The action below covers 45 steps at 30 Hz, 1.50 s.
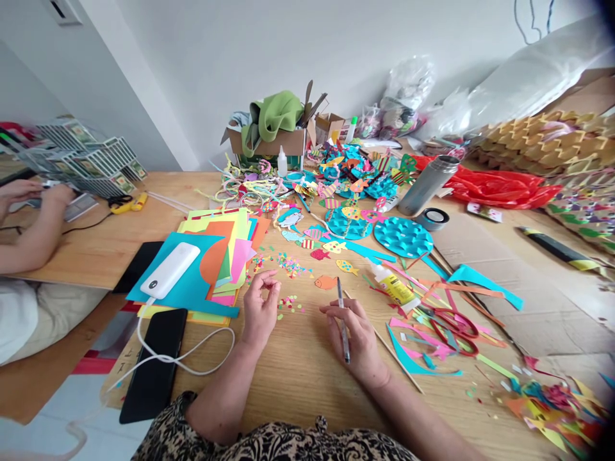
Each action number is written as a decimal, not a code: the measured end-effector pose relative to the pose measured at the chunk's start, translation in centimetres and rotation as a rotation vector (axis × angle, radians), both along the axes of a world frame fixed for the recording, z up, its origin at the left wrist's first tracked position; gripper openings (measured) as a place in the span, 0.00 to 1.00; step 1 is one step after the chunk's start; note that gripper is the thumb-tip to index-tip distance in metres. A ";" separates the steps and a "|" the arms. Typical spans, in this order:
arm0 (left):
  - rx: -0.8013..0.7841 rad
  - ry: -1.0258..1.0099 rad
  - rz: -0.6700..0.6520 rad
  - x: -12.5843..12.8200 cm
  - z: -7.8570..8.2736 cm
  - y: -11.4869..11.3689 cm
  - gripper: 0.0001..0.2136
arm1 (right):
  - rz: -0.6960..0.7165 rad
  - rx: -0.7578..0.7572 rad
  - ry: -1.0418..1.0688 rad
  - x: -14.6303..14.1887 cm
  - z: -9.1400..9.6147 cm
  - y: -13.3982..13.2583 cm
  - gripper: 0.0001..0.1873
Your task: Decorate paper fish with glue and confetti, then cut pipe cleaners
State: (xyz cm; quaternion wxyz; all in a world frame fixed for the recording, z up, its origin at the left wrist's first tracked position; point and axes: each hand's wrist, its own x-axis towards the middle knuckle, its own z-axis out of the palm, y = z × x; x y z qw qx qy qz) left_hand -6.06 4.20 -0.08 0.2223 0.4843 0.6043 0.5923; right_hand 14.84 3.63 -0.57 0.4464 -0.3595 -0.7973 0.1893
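My right hand [353,330] holds a pen [342,307] upright between its fingers. Just beyond it lies a plain orange paper fish [325,282], with a spotted yellow fish [346,266] behind that one. My left hand [261,306] is raised over the table with thumb and fingertips drawn together. Whatever may be in that pinch is too small to make out. Small paper dots [291,307] lie beside the left hand, and a larger scatter of confetti [291,264] spreads beyond it. A red paper fish [319,255] and several patterned fish rest farther back.
To the left are coloured paper sheets [180,282], a white power bank [172,270] and a black phone [156,358]. On the right lie a glue bottle [396,288], red scissors [456,323] and paper scraps [552,410]. A steel flask [427,186] stands behind. Another person's arms [43,224] show far left.
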 end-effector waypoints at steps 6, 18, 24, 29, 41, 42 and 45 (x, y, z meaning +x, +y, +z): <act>0.017 -0.065 0.051 -0.2 -0.3 0.1 0.08 | -0.007 0.005 -0.002 0.1 -0.1 0.1 0.12; 0.074 -0.052 0.029 0.2 0.3 -0.2 0.08 | -0.038 0.051 -0.064 2.0 1.4 -0.4 0.14; 0.022 0.012 -0.081 1.2 0.3 -0.6 0.09 | -0.242 0.024 -0.386 6.8 1.2 -1.4 0.07; 0.043 0.130 -0.071 1.8 0.1 -0.7 0.11 | -0.340 -0.004 -0.580 8.5 -0.4 -2.3 0.06; 0.167 0.537 -0.077 2.0 0.0 -0.8 0.14 | -0.410 0.031 -0.624 7.9 -0.8 -0.7 0.07; 0.155 0.602 -0.121 2.3 0.2 -0.9 0.14 | -0.419 0.046 -0.617 7.9 -0.7 -0.6 0.07; 0.050 0.794 -0.269 3.5 0.6 -1.3 0.13 | -0.414 0.093 -0.543 7.7 0.0 -0.1 0.06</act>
